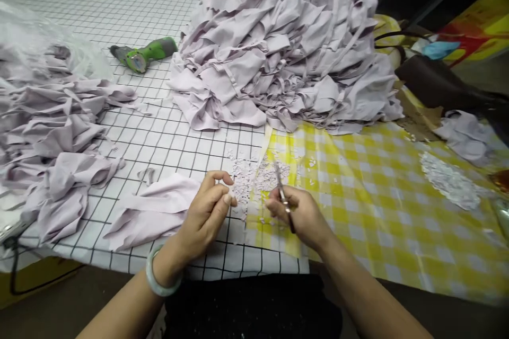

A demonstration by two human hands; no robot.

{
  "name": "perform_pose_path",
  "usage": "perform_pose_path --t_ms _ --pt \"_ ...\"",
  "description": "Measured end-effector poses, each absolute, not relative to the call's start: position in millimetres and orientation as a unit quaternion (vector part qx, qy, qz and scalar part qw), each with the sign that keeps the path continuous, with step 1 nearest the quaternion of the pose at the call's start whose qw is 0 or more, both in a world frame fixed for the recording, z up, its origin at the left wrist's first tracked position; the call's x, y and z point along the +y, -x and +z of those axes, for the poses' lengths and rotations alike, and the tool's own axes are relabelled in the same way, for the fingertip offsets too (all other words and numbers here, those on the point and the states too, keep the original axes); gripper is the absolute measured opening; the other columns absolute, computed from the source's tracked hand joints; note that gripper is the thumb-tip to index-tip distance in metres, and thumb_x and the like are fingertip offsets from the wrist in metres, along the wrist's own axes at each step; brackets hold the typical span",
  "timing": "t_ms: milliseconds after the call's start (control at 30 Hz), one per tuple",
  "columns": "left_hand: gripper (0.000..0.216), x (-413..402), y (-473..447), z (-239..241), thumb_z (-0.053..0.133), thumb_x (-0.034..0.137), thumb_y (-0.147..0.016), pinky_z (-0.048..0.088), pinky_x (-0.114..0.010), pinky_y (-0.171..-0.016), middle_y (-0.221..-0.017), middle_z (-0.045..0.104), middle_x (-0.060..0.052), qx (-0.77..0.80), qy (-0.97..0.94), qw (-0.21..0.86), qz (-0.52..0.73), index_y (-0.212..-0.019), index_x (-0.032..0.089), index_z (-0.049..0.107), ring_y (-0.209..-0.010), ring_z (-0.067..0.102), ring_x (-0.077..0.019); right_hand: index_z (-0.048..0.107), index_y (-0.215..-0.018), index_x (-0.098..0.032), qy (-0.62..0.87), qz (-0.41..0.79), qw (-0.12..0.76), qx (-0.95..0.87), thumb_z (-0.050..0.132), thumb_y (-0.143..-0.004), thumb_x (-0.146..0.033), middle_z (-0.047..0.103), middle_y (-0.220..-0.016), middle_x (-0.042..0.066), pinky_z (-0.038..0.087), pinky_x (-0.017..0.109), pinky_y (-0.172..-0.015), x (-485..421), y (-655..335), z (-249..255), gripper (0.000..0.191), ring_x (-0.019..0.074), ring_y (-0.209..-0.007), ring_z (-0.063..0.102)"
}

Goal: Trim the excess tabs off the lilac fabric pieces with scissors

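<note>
My right hand (304, 214) is closed around a slim pair of scissors (282, 196), whose blades point away from me over the scraps. Curled with thumb and fingertips close together, my left hand (207, 209) is just left of the scraps; whatever it may be pinching is too small or hidden. Small pale cut scraps (243, 177) lie scattered between and beyond my hands, where the white grid cloth meets the yellow checked one. A folded pale lilac fabric piece (155, 212) rests flat beside my left wrist.
A tall heap of lilac fabric pieces (278, 53) stands at the back. More fabric (63, 127) and clear plastic (47, 32) lie at left. A green and grey handheld tool (145, 54) sits between. Rightward are a scrap pile (449, 180) and a crumpled cloth (465, 135).
</note>
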State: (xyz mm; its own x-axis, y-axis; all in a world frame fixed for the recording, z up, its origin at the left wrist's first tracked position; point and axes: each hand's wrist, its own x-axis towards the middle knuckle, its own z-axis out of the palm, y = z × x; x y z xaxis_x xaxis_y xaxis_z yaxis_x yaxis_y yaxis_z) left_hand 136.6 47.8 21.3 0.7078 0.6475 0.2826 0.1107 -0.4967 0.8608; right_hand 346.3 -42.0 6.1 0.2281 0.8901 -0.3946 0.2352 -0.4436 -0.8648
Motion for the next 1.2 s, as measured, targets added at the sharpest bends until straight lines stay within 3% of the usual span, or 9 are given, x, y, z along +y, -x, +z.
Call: perform_pose_path --t_ms 133,233,333,500,667,833,933,1067,1200 --pt "0.009 38 -80 47 0.065 0.028 -0.094 0.057 -0.037 -0.088 -0.121 0.061 -0.011 0.206 -0.873 0.419 0.141 -0.091 0.021 0.060 -0.107 0.061 -0.0233 0.059 -0.084 -0.021 0.713 0.411 0.296 -0.485 0.069 -0.078 -0.064 0.057 -0.068 0.000 0.041 0.029 -0.053 -37 -352 11 0.044 0.0153 -0.058 0.049" --pt "0.006 46 -26 49 0.056 0.020 -0.096 0.054 -0.042 -0.096 -0.119 0.062 -0.010 0.347 -0.862 0.321 0.183 -0.093 0.022 0.061 -0.113 0.059 -0.0245 0.062 -0.079 -0.022 0.712 0.360 0.279 -0.534 0.070 -0.077 -0.061 0.061 -0.071 0.003 0.045 0.033 -0.059 -30 -337 13 0.040 0.0179 -0.061 0.052" --pt "0.026 71 20 31 0.054 0.014 -0.086 0.047 -0.054 -0.103 -0.123 0.057 -0.013 0.480 -0.839 0.189 0.173 -0.110 0.021 0.062 -0.121 0.052 -0.0311 0.063 -0.080 -0.023 0.707 0.343 0.296 -0.543 0.071 -0.076 -0.058 0.061 -0.073 0.003 0.047 0.035 -0.064 -20 -311 16 0.036 0.0201 -0.067 0.055" --pt "0.027 105 39 17 0.050 0.012 -0.079 0.049 -0.050 -0.097 -0.103 0.059 -0.009 0.471 -0.849 0.225 0.082 -0.101 0.018 0.064 -0.104 0.055 -0.0282 0.058 -0.090 -0.023 0.651 0.374 0.339 -0.567 0.074 -0.078 -0.047 0.067 -0.093 0.006 0.048 0.036 -0.073 16 -263 19 0.031 0.0222 -0.082 0.061" --pt "0.043 131 16 25 0.042 -0.001 -0.073 0.043 -0.044 -0.107 -0.122 0.058 -0.010 0.435 -0.862 0.238 0.107 -0.102 0.020 0.066 -0.120 0.053 -0.0254 0.055 -0.086 -0.022 0.595 0.431 0.372 -0.567 0.073 -0.077 -0.040 0.067 -0.095 0.004 0.048 0.036 -0.078 54 -227 20 0.027 0.0196 -0.082 0.060" --pt "0.023 166 3 17 0.059 -0.002 -0.067 0.052 -0.035 -0.076 -0.078 0.065 -0.004 0.429 -0.869 0.238 0.061 -0.075 0.018 0.068 -0.074 0.059 -0.0205 0.054 -0.084 -0.021 0.593 0.467 0.368 -0.542 0.074 -0.076 -0.046 0.068 -0.095 0.004 0.047 0.035 -0.078 52 -229 10 0.033 0.0191 -0.083 0.060" --pt "0.019 179 9 37 0.062 -0.003 -0.069 0.049 -0.029 -0.066 -0.065 0.062 -0.001 0.454 -0.859 0.219 0.093 -0.065 0.016 0.064 -0.063 0.054 -0.0154 0.054 -0.083 -0.021 0.592 0.485 0.382 -0.518 0.076 -0.074 -0.048 0.068 -0.094 0.004 0.048 0.035 -0.078 50 -238 3 0.036 0.0186 -0.083 0.060" --pt "0.015 169 12 101 0.059 0.004 -0.083 0.049 -0.026 -0.070 -0.082 0.070 -0.001 0.479 -0.832 0.160 0.228 -0.089 0.014 0.069 -0.073 0.060 -0.0129 0.052 -0.087 -0.022 0.549 0.485 0.458 -0.502 0.082 -0.071 -0.045 0.068 -0.107 0.006 0.049 0.038 -0.089 70 -226 15 0.040 0.0208 -0.098 0.063" --pt "0.012 128 3 158 0.064 0.022 -0.091 0.045 -0.027 -0.063 -0.073 0.066 0.001 0.456 -0.814 0.125 0.336 -0.083 0.016 0.070 -0.067 0.058 -0.0124 0.056 -0.092 -0.024 0.437 0.502 0.507 -0.548 0.084 -0.067 -0.040 0.067 -0.115 0.005 0.048 0.036 -0.095 99 -186 36 0.041 0.0206 -0.109 0.061"
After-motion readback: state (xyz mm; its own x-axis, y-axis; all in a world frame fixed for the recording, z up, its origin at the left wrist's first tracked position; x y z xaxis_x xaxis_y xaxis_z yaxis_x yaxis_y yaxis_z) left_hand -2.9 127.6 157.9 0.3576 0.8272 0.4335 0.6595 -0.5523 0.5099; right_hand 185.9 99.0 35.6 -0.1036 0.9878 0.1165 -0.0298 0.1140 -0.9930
